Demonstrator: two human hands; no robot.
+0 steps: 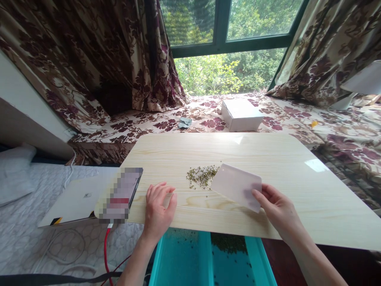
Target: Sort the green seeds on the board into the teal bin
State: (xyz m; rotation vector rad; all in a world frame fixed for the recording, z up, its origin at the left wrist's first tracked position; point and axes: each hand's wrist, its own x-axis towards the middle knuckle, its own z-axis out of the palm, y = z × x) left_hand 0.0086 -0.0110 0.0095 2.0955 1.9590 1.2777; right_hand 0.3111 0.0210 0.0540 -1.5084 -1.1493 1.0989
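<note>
My right hand [275, 206] grips the right end of a thin, whitish translucent plastic scraper [235, 184]. The scraper's far edge touches a small pile of greenish-brown seeds or beans [202, 176] mixed with white bits on the wooden table [253, 149]. To the left of the pile, my left hand [160, 206] rests at the tabletop with fingers loosely bent and thumb apart, holding nothing. Below the table's near edge sits a turquoise bin [205, 258] with two compartments. Its right compartment has dark green seeds [228, 243] heaped at the far end; a few grains lie in the left one.
At the table's left edge lies a phone-like device [120, 194], blurred out, with a red cable [106, 246]. A laptop [79, 196] is on the quilted bed beside it. Beyond the table, a white box [242, 115] and a grey cloth [185, 122] lie on the window seat.
</note>
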